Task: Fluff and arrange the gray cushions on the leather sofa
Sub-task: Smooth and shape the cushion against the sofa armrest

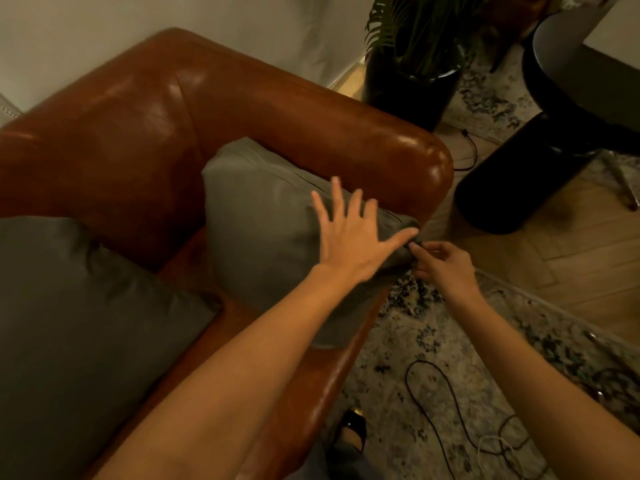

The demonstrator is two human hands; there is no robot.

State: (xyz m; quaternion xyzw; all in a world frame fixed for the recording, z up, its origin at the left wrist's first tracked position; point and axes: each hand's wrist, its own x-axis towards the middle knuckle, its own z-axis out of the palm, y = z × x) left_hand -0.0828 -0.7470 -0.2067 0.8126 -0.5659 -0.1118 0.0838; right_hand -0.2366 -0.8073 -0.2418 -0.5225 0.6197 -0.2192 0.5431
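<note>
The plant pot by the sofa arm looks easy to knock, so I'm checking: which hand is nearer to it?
Left, by a little. The left hand lies flat on the gray cushion, below the plant pot. The right hand pinches the cushion's corner, lower still.

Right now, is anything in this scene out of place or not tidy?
Yes. A black cable lies in loose loops on the patterned rug beside the sofa, where feet could catch it. The gray cushion under the hands is tilted against the armrest, its corner poking past the front edge.
</note>
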